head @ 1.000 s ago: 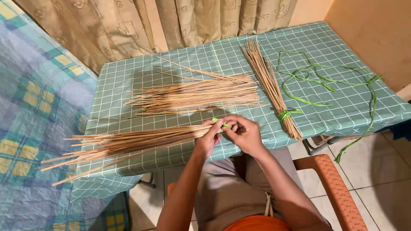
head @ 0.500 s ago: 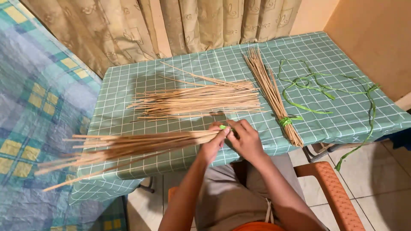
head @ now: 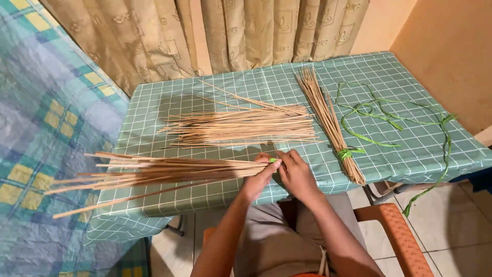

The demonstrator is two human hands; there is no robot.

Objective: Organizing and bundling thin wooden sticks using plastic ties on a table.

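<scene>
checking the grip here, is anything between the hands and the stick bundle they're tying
Nothing visible. The left hand and right hand both close directly on the end of the stick bundle, where a bit of green strip shows between the fingers. The loose sticks lie apart, farther back on the table.
</scene>
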